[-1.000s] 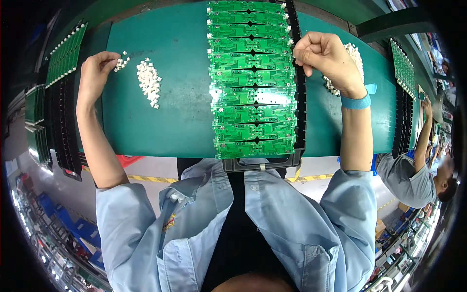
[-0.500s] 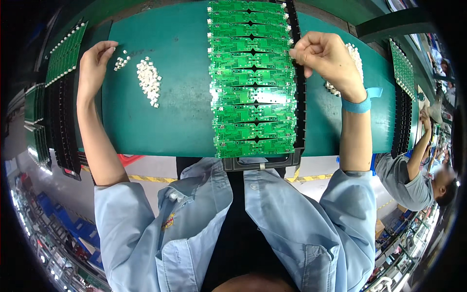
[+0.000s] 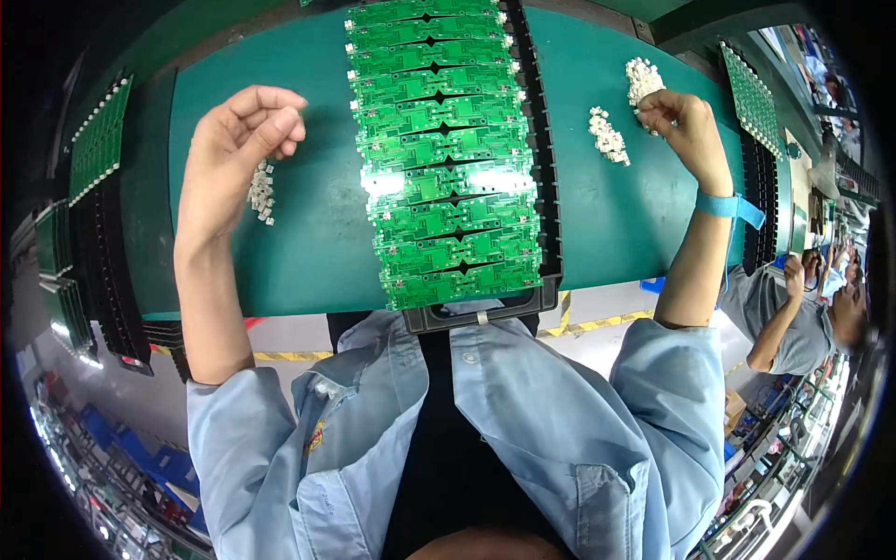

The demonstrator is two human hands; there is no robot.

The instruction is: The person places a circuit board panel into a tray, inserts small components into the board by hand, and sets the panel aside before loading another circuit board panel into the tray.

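Observation:
A long panel of green circuit boards [image 3: 453, 173] lies in the middle, in a black rack [image 3: 549, 215]. Small white connectors sit along both side edges of its far rows; the nearer rows show none there. My left hand [image 3: 233, 154] hovers left of the panel, thumb and fingers pinched together; whatever they hold is hidden. Partly behind its wrist is a heap of white connectors [image 3: 262, 198]. My right hand [image 3: 689, 135], with a blue strap [image 3: 719, 205] on its wrist, reaches to the far-right heap of connectors [image 3: 644, 78], fingertips curled together at its near edge.
A smaller cluster of connectors [image 3: 609, 138] lies left of my right hand on the green tabletop [image 3: 579, 224]. More board panels stand in racks at the left [image 3: 101, 140] and right [image 3: 751, 103]. Another person in a grey shirt [image 3: 793, 322] is at the far right.
My left hand has moved right, from the loose connectors toward the panel. My right hand has left the panel's right edge for the connector heap. The panel appears shifted left in view.

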